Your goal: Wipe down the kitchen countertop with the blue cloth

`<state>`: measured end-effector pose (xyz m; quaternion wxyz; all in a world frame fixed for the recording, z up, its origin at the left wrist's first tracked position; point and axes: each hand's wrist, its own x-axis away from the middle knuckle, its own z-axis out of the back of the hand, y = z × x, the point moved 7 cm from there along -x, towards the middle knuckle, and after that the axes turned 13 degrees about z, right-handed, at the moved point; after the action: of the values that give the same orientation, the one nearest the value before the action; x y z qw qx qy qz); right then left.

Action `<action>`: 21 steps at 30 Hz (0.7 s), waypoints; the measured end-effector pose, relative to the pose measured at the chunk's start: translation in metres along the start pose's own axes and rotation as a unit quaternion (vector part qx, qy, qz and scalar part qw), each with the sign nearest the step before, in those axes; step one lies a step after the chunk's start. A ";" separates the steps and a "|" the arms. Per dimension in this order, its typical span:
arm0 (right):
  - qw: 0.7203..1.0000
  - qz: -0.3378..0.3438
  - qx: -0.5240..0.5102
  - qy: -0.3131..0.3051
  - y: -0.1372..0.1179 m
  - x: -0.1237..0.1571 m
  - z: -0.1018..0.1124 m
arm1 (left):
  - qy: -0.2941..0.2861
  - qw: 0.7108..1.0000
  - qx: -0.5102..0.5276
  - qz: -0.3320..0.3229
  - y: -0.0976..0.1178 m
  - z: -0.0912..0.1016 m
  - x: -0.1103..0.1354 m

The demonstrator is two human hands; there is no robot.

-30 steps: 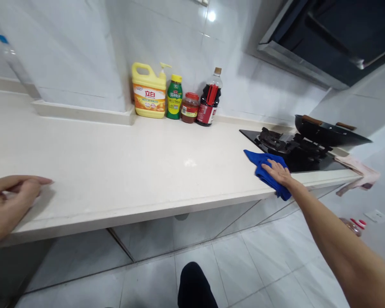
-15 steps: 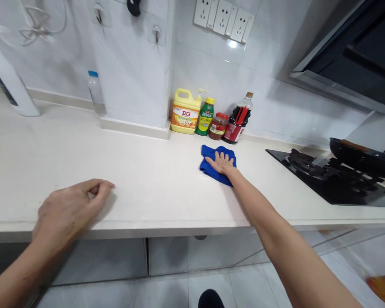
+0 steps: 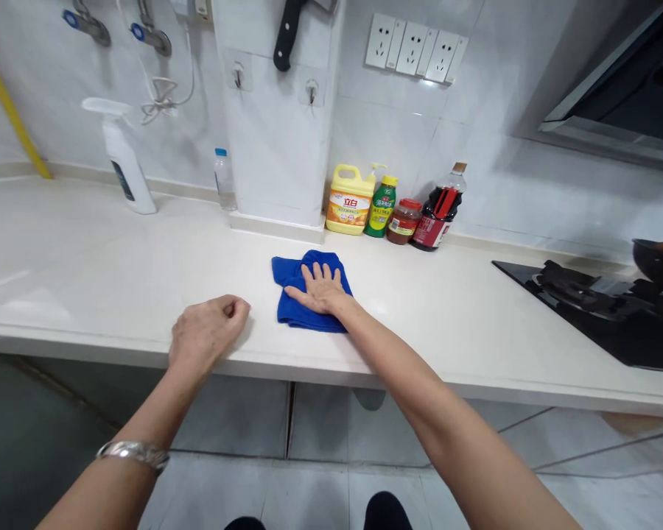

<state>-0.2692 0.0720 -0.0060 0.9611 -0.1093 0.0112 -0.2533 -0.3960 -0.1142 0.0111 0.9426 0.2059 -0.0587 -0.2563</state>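
Note:
My right hand (image 3: 321,288) lies flat, fingers spread, on a folded blue cloth (image 3: 290,271) and presses it against the white countertop (image 3: 420,316). The cloth's edges stick out on the left, above and below the hand. To the left of the cloth, my left hand (image 3: 208,331) rests near the counter's front edge with its fingers curled into a loose fist. Nothing shows in that fist, and it does not touch the cloth.
Along the wall stand a yellow detergent jug (image 3: 349,200), a green bottle (image 3: 381,207), a red-lidded jar (image 3: 404,222) and a dark sauce bottle (image 3: 436,213). Farther left are a clear bottle (image 3: 225,182) and a white spray bottle (image 3: 127,165). A gas stove (image 3: 591,309) lies right.
My right hand has slid the blue cloth leftward across the counter, away from the stove. The view has swung left. My left hand's fingers are curled more tightly.

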 end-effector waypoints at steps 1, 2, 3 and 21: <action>1.000 0.015 -0.003 0.001 -0.010 0.007 -0.002 | 0.004 1.000 0.004 0.002 0.000 0.001 0.001; 1.000 0.029 -0.006 0.002 -0.020 0.014 -0.004 | 0.008 1.000 0.008 0.005 0.000 0.001 0.001; 0.999 0.043 -0.010 0.002 -0.029 0.021 -0.006 | 0.010 1.000 0.011 0.008 0.000 0.002 0.002; 1.000 0.018 -0.009 0.021 0.119 0.157 0.015 | -0.027 0.989 -0.081 -0.121 0.001 0.002 -0.001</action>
<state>-0.0738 0.0988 -0.0115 0.9641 -0.1126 0.0361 -0.2377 -0.3970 -0.1133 0.0140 0.9165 0.1275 -0.0378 -0.3773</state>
